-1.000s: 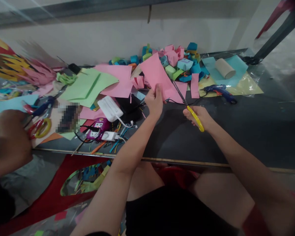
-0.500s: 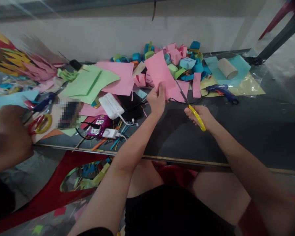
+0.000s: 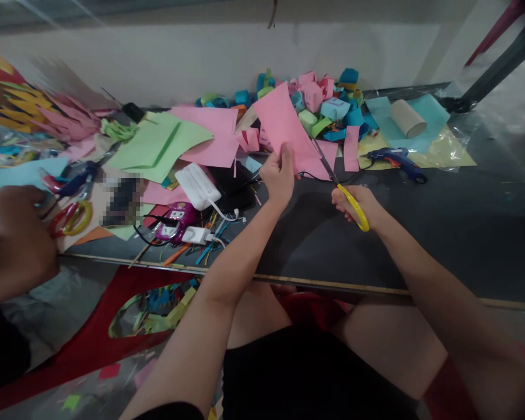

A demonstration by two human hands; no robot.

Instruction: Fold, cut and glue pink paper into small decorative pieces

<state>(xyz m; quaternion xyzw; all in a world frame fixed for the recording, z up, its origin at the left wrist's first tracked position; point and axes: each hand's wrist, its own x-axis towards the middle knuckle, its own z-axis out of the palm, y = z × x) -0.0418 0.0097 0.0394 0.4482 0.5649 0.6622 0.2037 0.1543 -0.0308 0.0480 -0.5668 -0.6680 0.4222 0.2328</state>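
My left hand point(image 3: 279, 175) pinches the lower edge of a pink paper sheet point(image 3: 284, 125) and holds it up over the dark table point(image 3: 441, 233). My right hand point(image 3: 359, 205) grips yellow-handled scissors point(image 3: 343, 189), whose blades reach into the right side of the pink sheet. Both hands hover above the table, just in front of the paper clutter.
A pile of coloured paper cubes point(image 3: 324, 105) lies behind the sheet. A blue glue gun point(image 3: 398, 158), a cardboard roll point(image 3: 408, 118), green paper point(image 3: 157, 146), a white power bank point(image 3: 196, 188) and cables lie around. Another person's hand point(image 3: 17, 233) is at the left by red-and-yellow scissors point(image 3: 72, 217).
The scissors have advanced a little further up into the pink sheet. My hands and the sheet shifted slightly up and right; the other person's hand moved slightly.
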